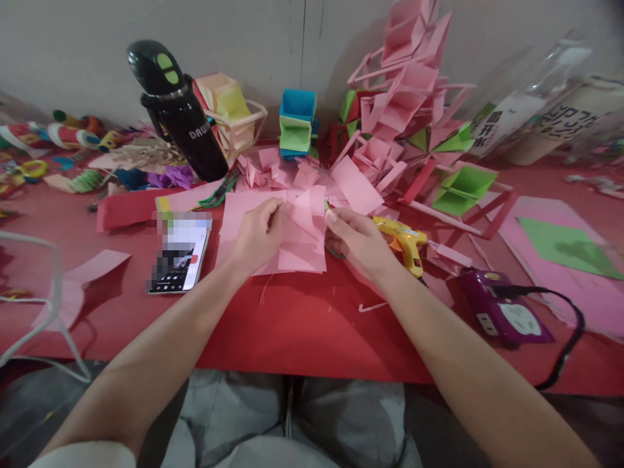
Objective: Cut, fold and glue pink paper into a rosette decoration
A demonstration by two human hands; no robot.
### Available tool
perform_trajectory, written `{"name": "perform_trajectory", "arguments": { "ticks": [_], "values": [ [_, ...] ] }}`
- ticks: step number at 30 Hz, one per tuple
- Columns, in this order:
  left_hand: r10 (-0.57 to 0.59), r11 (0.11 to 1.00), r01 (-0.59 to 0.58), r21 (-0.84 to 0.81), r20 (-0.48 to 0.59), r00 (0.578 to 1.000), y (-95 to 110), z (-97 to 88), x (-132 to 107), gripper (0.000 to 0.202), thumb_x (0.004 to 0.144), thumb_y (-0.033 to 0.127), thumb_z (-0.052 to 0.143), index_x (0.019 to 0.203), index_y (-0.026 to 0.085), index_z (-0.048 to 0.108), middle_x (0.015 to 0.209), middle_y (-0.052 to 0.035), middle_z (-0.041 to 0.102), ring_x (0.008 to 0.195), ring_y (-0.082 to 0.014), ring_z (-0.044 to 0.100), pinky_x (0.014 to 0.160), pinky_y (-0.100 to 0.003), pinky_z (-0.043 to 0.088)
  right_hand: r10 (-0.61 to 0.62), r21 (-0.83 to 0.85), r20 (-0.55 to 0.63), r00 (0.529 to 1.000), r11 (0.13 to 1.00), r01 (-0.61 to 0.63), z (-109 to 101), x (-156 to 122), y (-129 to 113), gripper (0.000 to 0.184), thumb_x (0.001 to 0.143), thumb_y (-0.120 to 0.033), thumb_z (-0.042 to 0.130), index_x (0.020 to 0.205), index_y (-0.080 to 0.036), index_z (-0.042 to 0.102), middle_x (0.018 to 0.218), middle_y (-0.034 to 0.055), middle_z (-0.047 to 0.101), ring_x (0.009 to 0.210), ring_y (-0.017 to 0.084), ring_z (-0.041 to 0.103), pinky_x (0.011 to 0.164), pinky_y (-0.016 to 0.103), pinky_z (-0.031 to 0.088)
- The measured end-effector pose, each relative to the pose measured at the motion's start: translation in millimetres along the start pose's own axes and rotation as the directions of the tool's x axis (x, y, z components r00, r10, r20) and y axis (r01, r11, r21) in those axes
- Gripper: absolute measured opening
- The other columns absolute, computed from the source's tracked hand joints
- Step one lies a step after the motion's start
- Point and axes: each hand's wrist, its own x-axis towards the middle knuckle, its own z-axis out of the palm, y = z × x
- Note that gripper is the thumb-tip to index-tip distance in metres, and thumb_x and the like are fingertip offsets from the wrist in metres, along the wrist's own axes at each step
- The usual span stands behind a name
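Pink paper sheets lie on the red table in front of me, one with its upper edge lifted and curved. My left hand is closed, thumb and forefinger pinching the lifted pink paper. At the sheets' right edge, my right hand is closed with bent fingers. A bit of green shows above its thumb and a darker green part below; the fingers hide the rest, so I cannot tell what it is. A yellow glue gun lies just right of my right hand. Left of the sheets lies a phone.
A black bottle and green-handled scissors are behind the phone. Folded pink paper pieces pile up at the back, beside blue and green paper boxes. A purple power strip with a black cable sits right. A white wire frame stands left.
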Motion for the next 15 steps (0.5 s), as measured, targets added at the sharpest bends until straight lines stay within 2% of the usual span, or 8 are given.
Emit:
{"name": "perform_trajectory", "arguments": {
  "ticks": [2, 5, 11, 15],
  "values": [
    [0.014, 1.000, -0.014, -0.007, 0.001, 1.000, 1.7, 2.3, -0.6, 0.029, 0.099, 0.031, 0.045, 0.073, 0.020, 0.048, 0.062, 0.0022, 0.048, 0.059, -0.0125, 0.045, 0.057, -0.027, 0.033, 0.010, 0.036, -0.008, 1.000, 0.999, -0.010, 2.5, -0.3, 1.2, 0.046, 0.065, -0.050, 0.086, 0.093, -0.021, 0.064, 0.076, -0.0006, 0.066, 0.067, 0.012, 0.060, 0.061, 0.025, 0.051],
    [0.037, 0.999, -0.037, -0.039, -0.006, 0.999, 3.3, 7.5, -2.2, 0.029, 0.098, 0.029, 0.046, 0.071, 0.020, 0.045, 0.061, 0.0029, 0.046, 0.057, -0.0113, 0.043, 0.055, -0.026, 0.031, 0.001, 0.007, -0.040, 0.999, 1.000, -0.001, 4.4, -0.5, 4.2, 0.057, 0.058, -0.040, 0.092, 0.102, -0.021, 0.062, 0.079, -0.0005, 0.069, 0.067, 0.013, 0.063, 0.060, 0.025, 0.050],
    [0.000, 0.995, -0.001, -0.099, -0.013, 1.000, 3.7, 13.4, -3.7, 0.037, 0.098, 0.031, 0.047, 0.065, 0.020, 0.037, 0.058, 0.0038, 0.039, 0.056, -0.0103, 0.038, 0.055, -0.026, 0.030, -0.027, -0.039, -0.091, 0.995, 0.999, 0.024, 3.3, 1.3, 6.3, 0.054, 0.064, -0.043, 0.087, 0.106, -0.020, 0.061, 0.085, 0.0029, 0.073, 0.068, 0.015, 0.066, 0.065, 0.030, 0.054],
    [-0.093, 0.974, 0.093, -0.204, 0.009, 0.996, 3.4, 12.7, -1.5, 0.040, 0.098, 0.034, 0.047, 0.062, 0.019, 0.036, 0.060, 0.0033, 0.037, 0.058, -0.0104, 0.038, 0.055, -0.026, 0.030, -0.020, -0.061, -0.086, 0.996, 0.998, 0.015, 3.1, 1.7, 5.3, 0.055, 0.066, -0.045, 0.086, 0.108, -0.020, 0.062, 0.084, 0.0035, 0.074, 0.069, 0.016, 0.067, 0.066, 0.031, 0.055]
  ]
}}
